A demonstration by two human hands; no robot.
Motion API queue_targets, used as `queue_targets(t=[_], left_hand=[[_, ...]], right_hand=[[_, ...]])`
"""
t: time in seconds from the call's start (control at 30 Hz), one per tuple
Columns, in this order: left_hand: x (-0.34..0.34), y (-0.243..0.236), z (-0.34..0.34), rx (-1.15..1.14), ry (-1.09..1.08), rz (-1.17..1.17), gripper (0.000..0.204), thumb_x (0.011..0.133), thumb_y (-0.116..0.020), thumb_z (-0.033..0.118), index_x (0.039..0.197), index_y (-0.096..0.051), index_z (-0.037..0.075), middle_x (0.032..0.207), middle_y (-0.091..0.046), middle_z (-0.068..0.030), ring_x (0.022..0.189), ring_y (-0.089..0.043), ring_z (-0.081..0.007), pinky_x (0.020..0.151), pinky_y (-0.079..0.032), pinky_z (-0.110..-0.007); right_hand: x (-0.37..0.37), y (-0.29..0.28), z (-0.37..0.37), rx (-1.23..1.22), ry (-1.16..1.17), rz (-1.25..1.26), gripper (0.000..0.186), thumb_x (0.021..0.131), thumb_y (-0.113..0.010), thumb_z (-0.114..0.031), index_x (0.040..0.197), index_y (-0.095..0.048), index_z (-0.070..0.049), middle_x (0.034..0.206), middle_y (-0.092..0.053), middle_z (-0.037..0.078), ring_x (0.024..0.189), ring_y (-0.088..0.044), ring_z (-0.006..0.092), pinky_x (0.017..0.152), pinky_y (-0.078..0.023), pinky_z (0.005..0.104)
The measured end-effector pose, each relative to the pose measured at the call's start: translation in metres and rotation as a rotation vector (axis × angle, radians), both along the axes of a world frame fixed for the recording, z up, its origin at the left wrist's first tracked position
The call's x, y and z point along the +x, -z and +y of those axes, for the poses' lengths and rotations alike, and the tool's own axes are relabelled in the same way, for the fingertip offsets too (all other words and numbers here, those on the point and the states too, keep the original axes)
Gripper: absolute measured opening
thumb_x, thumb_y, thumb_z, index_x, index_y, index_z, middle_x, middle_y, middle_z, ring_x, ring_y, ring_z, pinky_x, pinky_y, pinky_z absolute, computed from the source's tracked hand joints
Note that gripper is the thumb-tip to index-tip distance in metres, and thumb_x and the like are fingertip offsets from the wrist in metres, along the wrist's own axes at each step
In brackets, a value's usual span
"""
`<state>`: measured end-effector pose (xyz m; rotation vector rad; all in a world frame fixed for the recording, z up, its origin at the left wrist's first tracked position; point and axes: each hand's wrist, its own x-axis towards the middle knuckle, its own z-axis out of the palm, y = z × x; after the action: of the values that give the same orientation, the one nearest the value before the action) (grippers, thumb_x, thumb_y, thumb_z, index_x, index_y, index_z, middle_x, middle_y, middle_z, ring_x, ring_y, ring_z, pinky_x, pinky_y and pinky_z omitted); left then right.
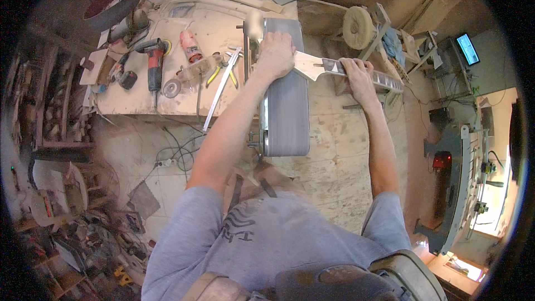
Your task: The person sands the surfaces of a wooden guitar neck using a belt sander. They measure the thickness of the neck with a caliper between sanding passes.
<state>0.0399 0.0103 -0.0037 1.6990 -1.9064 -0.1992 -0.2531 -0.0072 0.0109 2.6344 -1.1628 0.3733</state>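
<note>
A guitar neck [310,67] lies crosswise over a belt sander [287,117], its pale headstock end at the grey belt and its dark, fretted part reaching out to the right. My left hand [277,53] is closed on the headstock end above the belt and hides part of it. Beyond the belt's right edge, my right hand [358,78] wraps its fingers over the fretted part. The belt's surface looks streaked lengthwise.
Left of the sander, a wooden bench [184,100] carries calipers [222,90], yellow-handled pliers [214,76], a red-black angle grinder [155,67] and a red power tool [190,44]. Cables [178,150] lie on the floor. A lit screen [467,49] stands far right.
</note>
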Motion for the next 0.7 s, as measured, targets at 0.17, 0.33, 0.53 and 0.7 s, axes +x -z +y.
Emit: queue_targets(t=[0.17, 0.33, 0.53, 0.7], left_hand=[[-0.011, 0.003, 0.005, -0.026, -0.073, 0.013, 0.03, 0.095, -0.062, 0.026, 0.111, -0.06, 0.001, 0.116, -0.058, -0.0187, 0.113, -0.053, -0.0387, 0.099, -0.042, -0.054], [0.008, -0.001, 0.009, 0.009, -0.103, -0.031, 0.029, 0.096, -0.062, 0.025, 0.112, -0.06, 0.001, 0.116, -0.058, -0.0189, 0.114, -0.053, -0.0389, 0.098, -0.042, -0.054], [0.019, -0.002, 0.009, -0.027, -0.079, -0.072, 0.027, 0.096, -0.061, 0.024, 0.111, -0.06, 0.001, 0.113, -0.058, -0.0196, 0.11, -0.055, -0.0397, 0.096, -0.043, -0.055], [0.021, 0.0, 0.001, -0.031, 0.026, -0.111, 0.022, 0.095, -0.06, 0.022, 0.106, -0.061, 0.002, 0.108, -0.059, -0.0203, 0.107, -0.055, -0.0407, 0.094, -0.044, -0.054]], right_hand=[[0.003, -0.005, -0.017, -0.056, -0.056, -0.023, 0.036, 0.093, -0.051, -0.009, 0.128, -0.055, -0.01, 0.122, -0.064, 0.005, 0.122, -0.056, 0.0251, 0.106, -0.035, 0.0493], [0.017, 0.005, -0.021, -0.056, -0.052, -0.034, 0.038, 0.091, -0.053, -0.005, 0.129, -0.055, -0.01, 0.123, -0.063, 0.006, 0.122, -0.055, 0.0253, 0.107, -0.036, 0.0499], [0.02, 0.014, -0.016, -0.068, -0.03, -0.035, 0.042, 0.089, -0.055, -0.002, 0.13, -0.054, -0.009, 0.124, -0.062, 0.007, 0.123, -0.054, 0.0267, 0.106, -0.036, 0.0506], [0.011, 0.01, 0.01, -0.053, -0.012, -0.069, 0.043, 0.088, -0.055, -0.002, 0.131, -0.053, -0.009, 0.124, -0.062, 0.007, 0.124, -0.054, 0.0269, 0.106, -0.036, 0.0506]])
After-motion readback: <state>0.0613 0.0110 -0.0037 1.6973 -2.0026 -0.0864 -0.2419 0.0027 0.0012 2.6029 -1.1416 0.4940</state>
